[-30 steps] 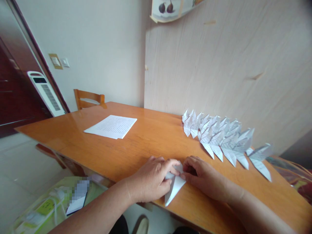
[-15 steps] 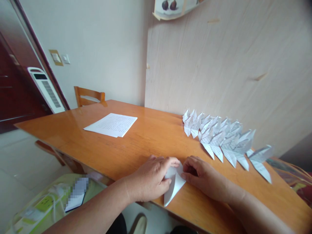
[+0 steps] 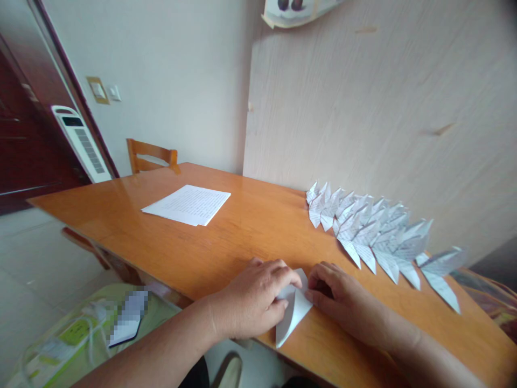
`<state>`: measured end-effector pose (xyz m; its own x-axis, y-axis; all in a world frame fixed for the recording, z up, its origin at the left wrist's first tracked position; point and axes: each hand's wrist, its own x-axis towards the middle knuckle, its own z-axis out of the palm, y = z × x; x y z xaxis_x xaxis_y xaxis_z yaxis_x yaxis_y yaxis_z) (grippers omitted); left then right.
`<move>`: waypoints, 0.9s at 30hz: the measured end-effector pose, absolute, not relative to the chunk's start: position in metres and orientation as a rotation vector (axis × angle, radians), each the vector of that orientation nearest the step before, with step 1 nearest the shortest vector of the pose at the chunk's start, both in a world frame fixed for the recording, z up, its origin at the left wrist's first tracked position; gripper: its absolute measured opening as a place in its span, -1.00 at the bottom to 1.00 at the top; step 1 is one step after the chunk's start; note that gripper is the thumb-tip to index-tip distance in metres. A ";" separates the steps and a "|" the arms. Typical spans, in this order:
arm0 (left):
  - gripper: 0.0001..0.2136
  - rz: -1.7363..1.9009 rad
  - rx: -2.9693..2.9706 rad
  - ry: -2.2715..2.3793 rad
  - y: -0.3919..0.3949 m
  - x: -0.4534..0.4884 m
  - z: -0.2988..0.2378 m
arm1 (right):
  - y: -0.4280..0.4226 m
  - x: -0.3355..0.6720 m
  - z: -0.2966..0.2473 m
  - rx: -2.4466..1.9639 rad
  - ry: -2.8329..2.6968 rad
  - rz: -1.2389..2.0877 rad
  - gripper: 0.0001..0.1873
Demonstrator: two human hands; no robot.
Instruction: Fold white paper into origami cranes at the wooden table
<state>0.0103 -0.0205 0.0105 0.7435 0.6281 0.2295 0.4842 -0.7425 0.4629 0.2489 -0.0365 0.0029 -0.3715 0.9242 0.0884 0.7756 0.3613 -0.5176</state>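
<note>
A piece of folded white paper point(image 3: 297, 313) lies at the near edge of the wooden table, its lower tip pointing toward me. My left hand point(image 3: 262, 296) rests over its left side, with thumb and fingers pressing on the paper. At the paper's right edge, my right hand point(image 3: 335, 288) pinches it between curled fingers and thumb. Part of the sheet is hidden under the left fingers. To the right stand rows of folded paper pieces point(image 3: 367, 226) with printed lines and pointed tips; a separate one point(image 3: 442, 269) sits nearest me.
A stack of printed sheets point(image 3: 188, 205) lies on the wooden table point(image 3: 242, 237) at left. Behind it is a wooden chair point(image 3: 151, 156). A pale board point(image 3: 343, 108) rises along the table's back. Below left, a green seat point(image 3: 161, 312) holds a bag and a blurred device.
The whole view has shifted slightly, moving the table's things a little to the right in the picture. Both hands stay on the folded paper with nearly the same grip.
</note>
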 end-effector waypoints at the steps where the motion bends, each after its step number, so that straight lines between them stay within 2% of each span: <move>1: -0.66 0.521 2.589 0.846 -0.020 0.010 0.011 | -0.037 0.249 0.003 -1.484 -2.263 0.557 -0.92; 7: -0.77 0.516 2.621 0.816 -0.020 0.011 0.008 | -0.040 0.247 0.002 -1.463 -2.236 0.566 -0.87; 27: -0.90 0.513 2.635 0.841 -0.020 0.011 0.005 | -0.041 0.234 -0.005 -1.598 -2.124 0.440 -0.83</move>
<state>0.0108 -0.0205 0.0051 0.7613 0.6040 0.2359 0.4862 -0.7724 0.4086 0.2341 -0.0412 -0.0050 -0.2329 0.9598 0.1569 0.8185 0.2805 -0.5013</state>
